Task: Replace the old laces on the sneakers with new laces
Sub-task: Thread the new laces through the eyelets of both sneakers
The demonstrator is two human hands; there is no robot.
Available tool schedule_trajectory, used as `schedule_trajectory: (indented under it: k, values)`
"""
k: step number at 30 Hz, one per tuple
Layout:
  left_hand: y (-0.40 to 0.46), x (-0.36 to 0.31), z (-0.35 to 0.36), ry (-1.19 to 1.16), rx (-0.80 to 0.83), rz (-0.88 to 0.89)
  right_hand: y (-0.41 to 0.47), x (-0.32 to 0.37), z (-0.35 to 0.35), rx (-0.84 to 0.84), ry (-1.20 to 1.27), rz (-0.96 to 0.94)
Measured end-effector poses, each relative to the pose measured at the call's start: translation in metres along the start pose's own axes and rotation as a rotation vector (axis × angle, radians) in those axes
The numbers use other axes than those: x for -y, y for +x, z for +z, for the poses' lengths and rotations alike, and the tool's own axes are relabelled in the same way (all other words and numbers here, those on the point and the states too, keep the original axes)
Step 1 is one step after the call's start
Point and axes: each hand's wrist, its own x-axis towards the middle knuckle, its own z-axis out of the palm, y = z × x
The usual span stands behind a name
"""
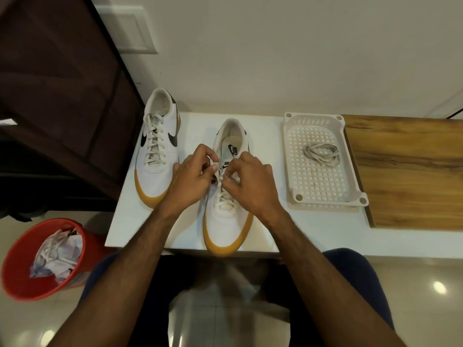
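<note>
— Hands first: where do you have them?

— Your left hand (193, 176) and right hand (246, 177) both sit over the tongue of the near white leather sneaker with the gum-yellow sole (226, 221), fingers curled, each pinching an end of its white lace (220, 177) at the top eyelets.

— Which way does the shoe run?

— Toe toward you, heel away, so its long axis lies straight down the middle between your wrists. Neither hand is nearer.

— And the spare lace?

— A coiled pale lace (322, 152) lies in the white perforated plastic tray (290, 146), well off to your right; your right hand is closer. The second laced white sneaker (156, 156) stands beside your left.
</note>
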Motion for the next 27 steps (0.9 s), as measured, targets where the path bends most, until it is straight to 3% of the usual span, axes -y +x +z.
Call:
schedule_trajectory:
  k: [5, 8, 10, 14, 16, 20, 25, 27]
  values:
    - [0.001, -0.002, 0.003, 0.088, -0.022, 0.005, -0.002, -0.015, -0.02, 0.048, 0.101, 0.066]
    - [0.002, 0.003, -0.003, 0.097, -0.074, -0.025, -0.005, -0.03, -0.038, 0.115, 0.37, 0.203]
    - [0.003, 0.009, -0.008, 0.055, -0.09, -0.045, -0.008, -0.037, -0.048, 0.074, 0.552, 0.269]
    - [0.004, 0.006, -0.005, -0.016, -0.054, -0.012, -0.006, -0.026, -0.043, -0.094, 0.483, 0.164]
    - [0.004, -0.001, 0.002, 0.014, -0.043, 0.026, -0.002, -0.016, -0.027, -0.065, 0.445, 0.057]
    - [0.004, -0.001, 0.005, 0.012, -0.053, 0.038, 0.007, -0.011, 0.002, 0.02, 0.085, -0.029]
    - [0.003, 0.0, 0.004, 0.011, -0.04, 0.023, 0.008, -0.006, 0.005, 0.016, 0.009, -0.015]
    - [0.003, -0.001, 0.005, 0.025, -0.043, 0.025, 0.009, -0.009, -0.003, 0.012, 0.091, 0.025]
